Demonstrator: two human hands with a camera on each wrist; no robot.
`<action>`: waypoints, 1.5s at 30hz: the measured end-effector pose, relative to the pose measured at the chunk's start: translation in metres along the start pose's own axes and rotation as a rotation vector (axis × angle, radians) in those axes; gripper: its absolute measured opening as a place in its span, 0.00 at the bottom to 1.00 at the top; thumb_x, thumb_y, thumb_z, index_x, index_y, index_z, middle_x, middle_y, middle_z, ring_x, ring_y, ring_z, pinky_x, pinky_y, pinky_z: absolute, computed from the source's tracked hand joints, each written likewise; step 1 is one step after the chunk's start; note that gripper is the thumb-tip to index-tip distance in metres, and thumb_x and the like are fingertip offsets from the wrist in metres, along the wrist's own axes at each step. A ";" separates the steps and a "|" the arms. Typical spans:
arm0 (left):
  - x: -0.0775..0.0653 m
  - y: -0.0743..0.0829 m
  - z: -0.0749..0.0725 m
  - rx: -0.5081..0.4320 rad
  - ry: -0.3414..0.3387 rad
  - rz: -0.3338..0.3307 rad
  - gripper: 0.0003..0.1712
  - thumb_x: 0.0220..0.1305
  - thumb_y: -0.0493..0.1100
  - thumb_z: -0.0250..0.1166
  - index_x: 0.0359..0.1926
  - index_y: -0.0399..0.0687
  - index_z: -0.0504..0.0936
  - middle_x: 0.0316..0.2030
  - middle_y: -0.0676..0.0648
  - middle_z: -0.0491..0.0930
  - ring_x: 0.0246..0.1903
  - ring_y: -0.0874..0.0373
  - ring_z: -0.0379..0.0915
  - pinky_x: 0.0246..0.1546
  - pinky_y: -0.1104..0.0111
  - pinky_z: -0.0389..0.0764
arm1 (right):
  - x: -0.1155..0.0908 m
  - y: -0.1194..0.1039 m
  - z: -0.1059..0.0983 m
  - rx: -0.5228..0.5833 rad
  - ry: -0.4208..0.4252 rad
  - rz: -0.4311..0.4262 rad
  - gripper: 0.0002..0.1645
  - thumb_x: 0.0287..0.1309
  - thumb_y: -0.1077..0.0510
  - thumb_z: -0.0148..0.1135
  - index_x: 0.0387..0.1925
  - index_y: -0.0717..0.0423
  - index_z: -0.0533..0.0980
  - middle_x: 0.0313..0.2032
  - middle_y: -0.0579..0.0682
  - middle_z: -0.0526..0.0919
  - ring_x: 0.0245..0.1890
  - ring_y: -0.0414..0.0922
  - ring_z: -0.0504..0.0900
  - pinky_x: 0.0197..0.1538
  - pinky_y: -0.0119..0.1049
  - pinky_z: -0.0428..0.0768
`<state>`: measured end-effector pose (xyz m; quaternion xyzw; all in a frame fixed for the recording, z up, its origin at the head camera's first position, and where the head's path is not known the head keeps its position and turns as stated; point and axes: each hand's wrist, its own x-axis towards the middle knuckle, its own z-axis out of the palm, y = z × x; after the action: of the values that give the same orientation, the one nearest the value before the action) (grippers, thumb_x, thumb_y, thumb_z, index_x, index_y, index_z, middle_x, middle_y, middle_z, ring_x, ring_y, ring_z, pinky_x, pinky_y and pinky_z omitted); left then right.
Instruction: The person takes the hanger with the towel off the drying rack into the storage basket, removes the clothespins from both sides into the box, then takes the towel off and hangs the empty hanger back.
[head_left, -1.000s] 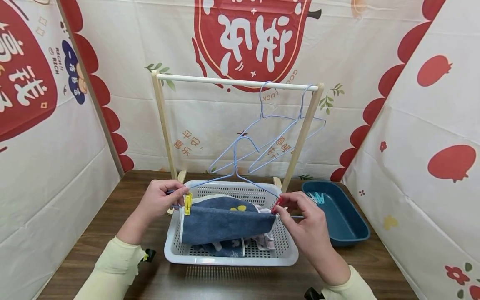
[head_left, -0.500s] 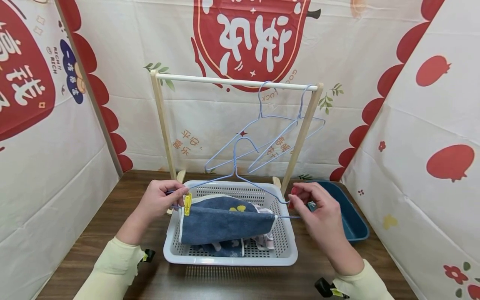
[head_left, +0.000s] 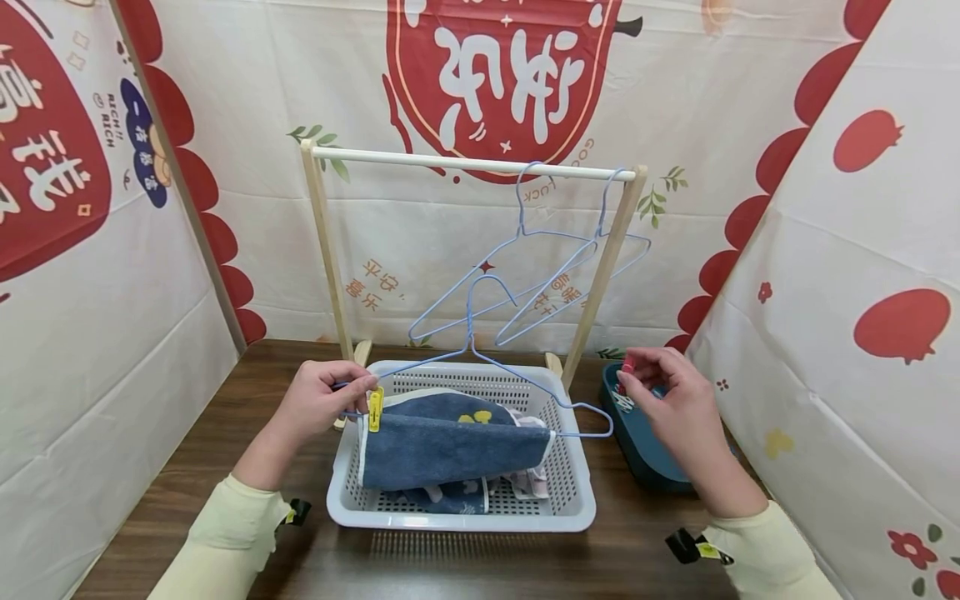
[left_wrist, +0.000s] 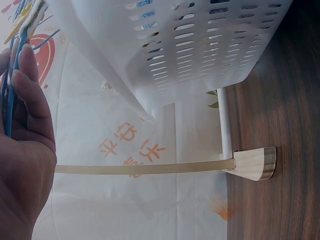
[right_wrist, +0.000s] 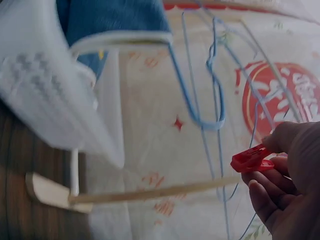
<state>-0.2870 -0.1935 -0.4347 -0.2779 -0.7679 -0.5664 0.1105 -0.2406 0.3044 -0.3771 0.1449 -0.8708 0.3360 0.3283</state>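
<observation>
My left hand (head_left: 318, 400) grips the left end of a blue wire hanger (head_left: 470, 332). Over its lower bar hangs a dark blue cloth (head_left: 453, 454) with pale edging, above the basket. A yellow clothespin (head_left: 376, 409) sits on the cloth's left end, beside my left fingers. My right hand (head_left: 678, 408) pinches a red clothespin (right_wrist: 248, 158) between thumb and fingers, apart from the hanger and near the blue bin (head_left: 647, 457). No clothespin shows on the cloth's right end. Cloth partly hides the hanger's lower bar.
A white perforated basket (head_left: 461, 522) stands on the wooden table (head_left: 202, 467), with more cloths inside. Behind it rises a wooden rack (head_left: 450, 161) with two blue hangers near its right post. Pale clothespins (head_left: 622, 402) lie in the bin. Printed fabric walls surround the table.
My right hand has drawn the red clothespin off the cloth's right end and moved right to above the blue bin. The left hand, hanger and cloth have stayed nearly still.
</observation>
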 end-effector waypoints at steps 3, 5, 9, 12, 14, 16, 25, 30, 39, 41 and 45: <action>0.000 0.000 0.000 -0.001 0.001 -0.005 0.05 0.76 0.30 0.70 0.39 0.39 0.90 0.24 0.46 0.85 0.21 0.55 0.80 0.23 0.65 0.86 | 0.002 0.014 -0.003 -0.045 -0.061 0.025 0.23 0.64 0.67 0.80 0.60 0.61 0.84 0.46 0.56 0.86 0.42 0.45 0.83 0.43 0.16 0.76; 0.000 0.000 0.000 -0.001 0.001 -0.009 0.06 0.76 0.30 0.70 0.39 0.39 0.90 0.24 0.46 0.85 0.21 0.55 0.80 0.23 0.65 0.86 | 0.003 0.024 -0.004 -0.067 -0.104 0.045 0.24 0.65 0.67 0.79 0.61 0.63 0.83 0.47 0.58 0.85 0.43 0.50 0.84 0.43 0.17 0.76; 0.000 0.000 0.000 0.002 0.000 -0.011 0.05 0.76 0.31 0.70 0.40 0.39 0.90 0.24 0.46 0.85 0.21 0.54 0.80 0.23 0.65 0.87 | 0.006 0.044 -0.005 -0.093 -0.192 0.094 0.27 0.66 0.67 0.78 0.64 0.65 0.81 0.49 0.61 0.84 0.46 0.56 0.84 0.43 0.18 0.76; -0.001 -0.001 0.001 0.002 -0.001 -0.006 0.05 0.76 0.30 0.70 0.40 0.39 0.91 0.24 0.46 0.85 0.21 0.54 0.80 0.23 0.65 0.87 | 0.008 0.058 -0.005 -0.122 -0.251 0.147 0.28 0.65 0.67 0.78 0.65 0.67 0.80 0.49 0.63 0.83 0.46 0.57 0.83 0.42 0.21 0.78; -0.001 -0.001 0.001 0.000 -0.002 -0.002 0.05 0.76 0.30 0.70 0.40 0.39 0.91 0.24 0.46 0.85 0.21 0.54 0.80 0.23 0.64 0.87 | 0.010 0.066 -0.004 -0.156 -0.295 0.191 0.29 0.65 0.67 0.78 0.64 0.69 0.80 0.49 0.64 0.83 0.46 0.57 0.83 0.42 0.28 0.82; 0.000 0.000 0.001 -0.001 -0.002 0.000 0.05 0.76 0.30 0.70 0.40 0.39 0.91 0.24 0.46 0.85 0.21 0.53 0.80 0.23 0.64 0.87 | 0.013 0.074 -0.003 -0.196 -0.342 0.233 0.29 0.64 0.66 0.78 0.64 0.72 0.79 0.47 0.66 0.84 0.45 0.58 0.82 0.42 0.37 0.86; 0.000 0.000 0.000 -0.003 -0.002 0.003 0.05 0.76 0.30 0.70 0.40 0.39 0.91 0.24 0.46 0.85 0.21 0.54 0.81 0.23 0.65 0.87 | 0.031 0.115 0.004 -0.315 -0.518 0.368 0.27 0.69 0.62 0.72 0.61 0.77 0.78 0.45 0.71 0.85 0.40 0.60 0.82 0.40 0.48 0.89; 0.000 0.000 0.000 -0.004 0.000 -0.002 0.05 0.76 0.30 0.70 0.40 0.39 0.91 0.24 0.46 0.85 0.21 0.54 0.81 0.23 0.64 0.87 | 0.042 0.137 0.007 -0.373 -0.574 0.371 0.18 0.66 0.62 0.69 0.48 0.77 0.82 0.31 0.61 0.84 0.30 0.54 0.80 0.34 0.43 0.81; 0.001 -0.002 0.000 -0.003 0.000 -0.005 0.05 0.76 0.30 0.70 0.40 0.39 0.91 0.24 0.46 0.85 0.22 0.54 0.81 0.23 0.64 0.87 | 0.056 0.170 0.016 -0.344 -0.615 0.467 0.11 0.67 0.59 0.70 0.30 0.62 0.82 0.23 0.56 0.77 0.25 0.53 0.77 0.31 0.44 0.76; 0.000 -0.002 0.000 -0.003 -0.002 -0.005 0.05 0.76 0.31 0.70 0.40 0.39 0.91 0.24 0.46 0.85 0.22 0.54 0.81 0.24 0.64 0.87 | 0.058 0.193 0.019 -0.307 -0.612 0.453 0.13 0.67 0.56 0.73 0.31 0.60 0.82 0.24 0.55 0.77 0.25 0.52 0.76 0.30 0.43 0.76; 0.000 -0.002 0.000 -0.002 -0.005 0.000 0.05 0.76 0.31 0.69 0.41 0.39 0.91 0.24 0.45 0.85 0.22 0.53 0.81 0.24 0.64 0.87 | 0.064 0.202 0.023 -0.305 -0.626 0.482 0.14 0.68 0.56 0.74 0.33 0.62 0.82 0.25 0.57 0.78 0.27 0.55 0.78 0.32 0.44 0.78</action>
<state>-0.2887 -0.1941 -0.4363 -0.2795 -0.7675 -0.5667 0.1082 -0.3942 0.4349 -0.4465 -0.0180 -0.9772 0.2103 -0.0225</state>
